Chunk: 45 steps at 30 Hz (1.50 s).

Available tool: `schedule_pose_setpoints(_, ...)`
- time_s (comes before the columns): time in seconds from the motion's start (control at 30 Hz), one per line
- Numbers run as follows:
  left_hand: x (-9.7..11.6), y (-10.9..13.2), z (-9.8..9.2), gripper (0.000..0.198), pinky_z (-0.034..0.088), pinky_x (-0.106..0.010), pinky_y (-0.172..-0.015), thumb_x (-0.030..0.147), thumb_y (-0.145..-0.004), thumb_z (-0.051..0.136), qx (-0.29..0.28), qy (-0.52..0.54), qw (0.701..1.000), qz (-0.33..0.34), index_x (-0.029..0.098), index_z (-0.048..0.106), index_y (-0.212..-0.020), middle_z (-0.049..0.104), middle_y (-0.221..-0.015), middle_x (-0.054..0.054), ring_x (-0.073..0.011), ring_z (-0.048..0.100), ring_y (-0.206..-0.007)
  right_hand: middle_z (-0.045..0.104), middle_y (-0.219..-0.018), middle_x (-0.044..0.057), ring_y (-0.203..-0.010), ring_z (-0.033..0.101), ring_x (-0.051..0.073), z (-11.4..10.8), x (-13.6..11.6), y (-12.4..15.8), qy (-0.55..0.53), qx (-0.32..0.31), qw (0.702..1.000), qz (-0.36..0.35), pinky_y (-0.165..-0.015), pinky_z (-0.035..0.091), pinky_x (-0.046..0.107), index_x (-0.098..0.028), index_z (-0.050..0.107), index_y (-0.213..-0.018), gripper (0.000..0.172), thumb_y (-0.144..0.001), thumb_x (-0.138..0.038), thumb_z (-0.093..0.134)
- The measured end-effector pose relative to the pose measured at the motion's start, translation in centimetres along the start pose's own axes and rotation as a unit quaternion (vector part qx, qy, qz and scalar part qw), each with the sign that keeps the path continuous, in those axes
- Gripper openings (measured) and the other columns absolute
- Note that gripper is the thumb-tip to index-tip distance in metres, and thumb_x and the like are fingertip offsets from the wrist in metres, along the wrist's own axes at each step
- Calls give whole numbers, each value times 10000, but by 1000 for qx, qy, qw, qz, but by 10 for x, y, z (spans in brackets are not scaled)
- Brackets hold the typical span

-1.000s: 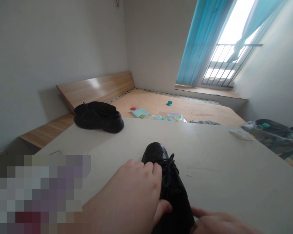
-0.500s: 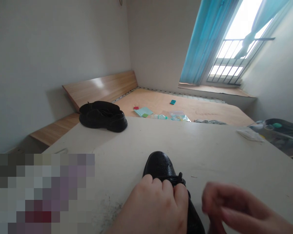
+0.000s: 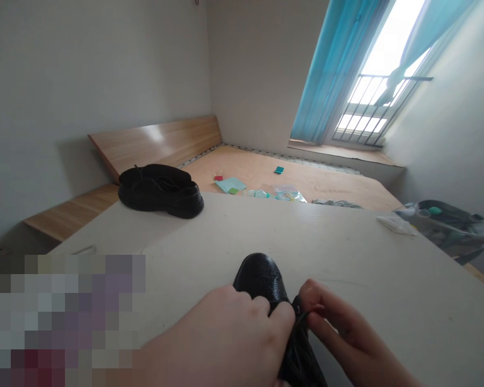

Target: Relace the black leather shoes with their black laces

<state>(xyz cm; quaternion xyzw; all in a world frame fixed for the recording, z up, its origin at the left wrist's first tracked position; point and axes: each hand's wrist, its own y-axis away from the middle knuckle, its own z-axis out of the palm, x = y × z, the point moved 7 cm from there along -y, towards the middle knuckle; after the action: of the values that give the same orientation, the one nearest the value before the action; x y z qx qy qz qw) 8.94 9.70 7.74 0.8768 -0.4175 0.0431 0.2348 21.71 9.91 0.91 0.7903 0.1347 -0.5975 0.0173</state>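
A black leather lace-up shoe lies on the white table, its toe pointing away from me. My left hand is curled over the shoe's left side and upper, knuckles up, covering much of the lacing. At the right side of the shoe, my right hand pinches a thin black shoelace between thumb and fingers. The lower part of the shoe runs down to the picture's bottom edge, partly behind my hands.
Another black shoe stands at the table's far left corner. A white packet lies near the right edge. Beyond is a bed board with a plastic bottle and small coloured pieces. A pixelated patch hides the lower left.
My right hand has moved left to the shoe and closed on the shoelace. My left hand has shifted slightly left on the shoe. The camera view has turned a little.
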Motion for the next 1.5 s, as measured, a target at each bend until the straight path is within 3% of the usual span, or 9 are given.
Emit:
schedule_pose_setpoints(0.1, -5, 0, 0, 304, 475, -366, -651, 384, -882, 640, -16, 23, 999, -24, 170, 646, -1098, 733, -1032, -130, -348, 706, -882, 545, -763, 1, -725, 531, 137, -19, 0, -3, 14, 54, 998, -15, -681, 460, 226, -231, 601, -781, 232, -933, -404, 569)
schedule_pose_setpoints(0.23, -7, 1, -3, 335, 500, -386, -704, 371, -866, 661, -31, 24, 999, -26, 187, 640, -1144, 730, -1061, -128, -350, 702, -915, 588, -826, 4, -725, 549, 133, -59, 22, -3, -153, 213, 963, 64, -657, 496, 222, -256, 658, -879, 252, -837, -504, 670)
schedule_pose_setpoints(0.3, -7, 1, -6, 318, 499, -369, -699, 376, -865, 662, -35, 22, 999, -22, 197, 647, -1126, 732, -1053, -117, -334, 705, -904, 592, -870, 7, -730, 545, 125, -67, 30, -5, -215, 246, 941, 87, -652, 501, 214, -235, 667, -831, 284, -781, -508, 729)
schedule_pose_setpoints(0.5, -3, 1, -10, 294, 486, -316, -701, 327, -840, 695, -37, 5, 999, -17, 184, 661, -1095, 715, -1111, -101, -289, 695, -936, 606, -733, -5, -632, 533, 116, -36, 27, -10, -341, 87, 929, 117, -606, 461, 222, -232, 662, -838, 198, -838, -428, 690)
schedule_pose_setpoints(0.67, -5, 1, -8, 270, 467, -308, -720, 342, -827, 708, -13, 39, 999, -17, 176, 668, -1036, 707, -1082, -86, -266, 676, -926, 627, -729, 4, -700, 532, 120, -16, 12, -3, -310, -50, 944, 101, -687, 420, 224, -214, 635, -822, 214, -880, -420, 650)
schedule_pose_setpoints(0.87, -12, 4, -14, 310, 360, -260, -548, 518, -856, 619, 16, 141, 990, -20, 213, 669, -861, 699, -857, -14, -221, 647, -766, 632, -855, 21, -822, 573, 150, 1, 6, 10, -247, -165, 950, 99, -762, 443, 263, -224, 661, -939, 215, -870, -427, 668)
schedule_pose_setpoints(1.0, -15, 6, -18, 283, 386, -268, -591, 484, -797, 692, 66, 148, 986, -39, 221, 658, -894, 673, -914, -18, -230, 627, -793, 613, -906, 27, -874, 564, 169, 4, 4, 15, -226, -173, 952, 110, -794, 437, 287, -239, 650, -990, 253, -861, -456, 669)
schedule_pose_setpoints(1.17, -13, 3, -13, 239, 398, -259, -594, 399, -727, 779, 64, 161, 985, -22, 205, 662, -802, 658, -845, -3, -203, 617, -754, 605, -874, 24, -840, 566, 162, 5, 0, 11, -223, -169, 955, 98, -784, 438, 284, -234, 680, -980, 247, -857, -448, 675)
schedule_pose_setpoints(1.5, -7, -2, -23, 221, 359, -249, -549, 250, -873, 493, 122, 203, 972, -5, 192, 669, -752, 640, -778, -14, -151, 561, -671, 642, -853, 22, -843, 586, 166, -1, 5, 13, -205, -152, 963, 93, -795, 459, 285, -252, 670, -989, 246, -859, -461, 669)
